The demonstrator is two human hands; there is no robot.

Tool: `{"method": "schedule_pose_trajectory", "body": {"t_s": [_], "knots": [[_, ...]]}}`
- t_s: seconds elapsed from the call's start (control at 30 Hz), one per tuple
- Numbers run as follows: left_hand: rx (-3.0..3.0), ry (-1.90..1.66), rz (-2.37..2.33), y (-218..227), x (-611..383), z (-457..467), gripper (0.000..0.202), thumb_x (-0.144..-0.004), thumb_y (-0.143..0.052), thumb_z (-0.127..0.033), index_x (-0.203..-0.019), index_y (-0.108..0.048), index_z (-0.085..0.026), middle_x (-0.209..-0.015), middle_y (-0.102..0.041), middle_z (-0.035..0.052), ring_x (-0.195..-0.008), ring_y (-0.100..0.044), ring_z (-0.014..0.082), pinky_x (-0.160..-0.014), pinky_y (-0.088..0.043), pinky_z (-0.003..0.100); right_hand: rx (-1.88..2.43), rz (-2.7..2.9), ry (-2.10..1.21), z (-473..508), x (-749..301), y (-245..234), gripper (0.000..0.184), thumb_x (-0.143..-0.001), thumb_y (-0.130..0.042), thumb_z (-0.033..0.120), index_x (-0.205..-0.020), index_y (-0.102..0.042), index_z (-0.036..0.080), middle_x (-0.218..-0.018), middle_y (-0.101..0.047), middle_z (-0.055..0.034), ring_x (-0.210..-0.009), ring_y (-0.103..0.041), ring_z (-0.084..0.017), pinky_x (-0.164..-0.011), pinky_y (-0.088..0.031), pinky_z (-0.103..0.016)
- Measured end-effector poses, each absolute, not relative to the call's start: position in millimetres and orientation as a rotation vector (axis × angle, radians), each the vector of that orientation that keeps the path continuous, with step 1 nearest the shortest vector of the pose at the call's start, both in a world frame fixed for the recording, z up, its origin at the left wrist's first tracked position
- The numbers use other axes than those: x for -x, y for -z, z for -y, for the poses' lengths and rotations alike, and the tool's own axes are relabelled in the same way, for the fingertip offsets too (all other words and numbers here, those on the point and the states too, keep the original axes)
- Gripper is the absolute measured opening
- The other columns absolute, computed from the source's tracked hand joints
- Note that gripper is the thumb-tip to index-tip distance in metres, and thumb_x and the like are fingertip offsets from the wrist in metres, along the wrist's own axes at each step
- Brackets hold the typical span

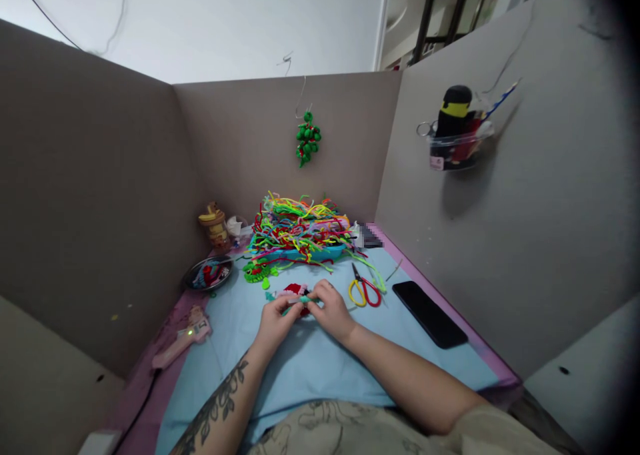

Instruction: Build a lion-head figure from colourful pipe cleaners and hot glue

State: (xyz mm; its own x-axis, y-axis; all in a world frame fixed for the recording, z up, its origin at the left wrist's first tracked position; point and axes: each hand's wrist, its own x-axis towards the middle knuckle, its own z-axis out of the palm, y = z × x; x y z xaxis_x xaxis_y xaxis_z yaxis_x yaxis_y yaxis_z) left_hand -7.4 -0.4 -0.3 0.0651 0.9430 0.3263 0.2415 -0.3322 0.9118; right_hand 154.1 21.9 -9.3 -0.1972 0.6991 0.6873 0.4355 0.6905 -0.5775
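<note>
Over the middle of the blue cloth, my left hand (277, 320) and my right hand (332, 310) meet, both with fingers pinched. Between their fingertips is a short teal pipe cleaner (305, 299). Just behind the fingers lies a red and pink fuzzy piece (294, 289), partly covered by my hands; its full shape is hidden. To the right of my right hand rest scissors (364, 291) with one yellow and one red handle, blades slightly apart. A green fuzzy figure (256, 272) lies beyond my left hand.
A blue tray (327, 251) heaped with colourful pipe cleaners (300, 225) stands at the back. Left are a dark bowl (230, 268) of pieces and a pink glue gun (183, 341), its light on. A black phone (429, 313) lies right. Grey panels (280, 128) enclose three sides.
</note>
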Motion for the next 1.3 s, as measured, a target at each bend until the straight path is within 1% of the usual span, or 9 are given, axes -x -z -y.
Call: {"method": "schedule_pose_trajectory", "body": {"t_s": [0.23, 0.4, 0.5, 0.6, 0.67, 0.87, 1.0, 1.17, 1.3], "knots": [[-1.733, -1.409, -1.263, -2.3, 7.0, -0.3, 0.018, -0.070, -0.067, -0.029, -0.082, -0.070, -0.016, -0.083, -0.071, 0.0072, -0.080, -0.065, 0.0199, -0.072, -0.053, 0.030, 0.903, 1.799, -0.302, -20.7, -149.4, 9.8, 0.017, -0.069, -0.050, 0.004, -0.067, -0.047, 0.021, -0.073, -0.046, -0.0009, -0.075, -0.048, -0.018, -0.067, -0.039, -0.029], [-1.865, -1.448, -1.228, -4.0, 6.8, 0.1, 0.012, -0.074, -0.064, -0.026, -0.080, -0.070, -0.018, -0.084, -0.069, 0.0066, -0.082, -0.063, 0.0185, -0.072, -0.052, 0.029, 0.892, 1.841, -0.300, -22.2, -147.1, 12.8, 0.018, -0.068, -0.052, 0.004, -0.068, -0.045, 0.021, -0.073, -0.046, -0.0008, -0.073, -0.047, -0.018, -0.066, -0.039, -0.029], [-1.934, -1.455, -1.188, -4.0, 8.1, -0.1, 0.010, -0.075, -0.062, -0.021, -0.081, -0.069, -0.018, -0.084, -0.068, 0.0062, -0.084, -0.063, 0.0182, -0.078, -0.050, 0.031, 0.854, 1.885, -0.353, -21.4, -148.1, 10.7, 0.017, -0.069, -0.058, 0.010, -0.079, -0.049, 0.020, -0.079, -0.051, -0.0023, -0.079, -0.049, -0.019, -0.071, -0.042, -0.031], [-1.958, -1.462, -1.167, -3.3, 10.1, -0.6, 0.010, -0.075, -0.061, -0.020, -0.082, -0.069, -0.019, -0.085, -0.068, 0.0063, -0.084, -0.062, 0.0184, -0.078, -0.050, 0.032, 0.807, 1.923, -0.431, -18.8, -151.1, 5.1, 0.031, -0.071, -0.064, 0.017, -0.099, -0.050, 0.019, -0.092, -0.054, -0.0059, -0.087, -0.051, -0.020, -0.077, -0.044, -0.034], [-1.957, -1.456, -1.175, -2.9, 11.1, -0.8, 0.010, -0.076, -0.060, -0.021, -0.082, -0.069, -0.019, -0.086, -0.068, 0.0065, -0.084, -0.062, 0.0186, -0.076, -0.050, 0.031, 0.760, 1.967, -0.462, -18.0, -153.7, 1.7, 0.032, -0.076, -0.061, 0.019, -0.106, -0.051, 0.020, -0.096, -0.056, -0.0068, -0.090, -0.052, -0.020, -0.080, -0.045, -0.034], [-1.889, -1.407, -1.220, -1.2, 11.5, -0.9, 0.016, -0.077, -0.060, -0.026, -0.089, -0.068, -0.019, -0.092, -0.068, 0.0071, -0.084, -0.063, 0.0186, -0.072, -0.051, 0.030, 0.715, 2.053, -0.423, -22.9, -157.7, 2.3, 0.013, -0.086, -0.048, 0.017, -0.091, -0.060, 0.020, -0.085, -0.060, -0.0049, -0.086, -0.054, -0.018, -0.080, -0.043, -0.034], [-1.878, -1.389, -1.236, -0.1, 12.3, -2.6, 0.024, -0.078, -0.059, -0.027, -0.099, -0.068, -0.020, -0.101, -0.068, 0.0082, -0.090, -0.063, 0.0200, -0.079, -0.051, 0.033, 0.755, 2.047, -0.425, -24.2, -158.1, 4.8, 0.014, -0.087, -0.045, 0.017, -0.083, -0.058, 0.019, -0.081, -0.058, -0.0041, -0.080, -0.054, -0.017, -0.075, -0.044, -0.030], [-1.995, -1.415, -1.229, 2.7, 12.6, -4.4, 0.018, -0.080, -0.056, -0.028, -0.087, -0.071, -0.021, -0.091, -0.071, 0.0068, -0.091, -0.063, 0.0207, -0.087, -0.048, 0.037, 0.772, 2.007, -0.430, -22.5, -158.9, 2.3, 0.016, -0.089, -0.042, 0.017, -0.083, -0.056, 0.019, -0.078, -0.055, -0.0035, -0.076, -0.052, -0.017, -0.069, -0.043, -0.029], [-2.034, -1.393, -1.278, 3.7, 11.3, -1.0, 0.027, -0.084, -0.050, -0.026, -0.106, -0.066, -0.022, -0.106, -0.068, 0.0074, -0.100, -0.061, 0.0206, -0.091, -0.046, 0.037, 0.742, 2.017, -0.425, -22.4, -158.2, 1.1, 0.017, -0.089, -0.040, 0.018, -0.081, -0.056, 0.019, -0.077, -0.054, -0.0034, -0.076, -0.052, -0.017, -0.069, -0.043, -0.028]]}}
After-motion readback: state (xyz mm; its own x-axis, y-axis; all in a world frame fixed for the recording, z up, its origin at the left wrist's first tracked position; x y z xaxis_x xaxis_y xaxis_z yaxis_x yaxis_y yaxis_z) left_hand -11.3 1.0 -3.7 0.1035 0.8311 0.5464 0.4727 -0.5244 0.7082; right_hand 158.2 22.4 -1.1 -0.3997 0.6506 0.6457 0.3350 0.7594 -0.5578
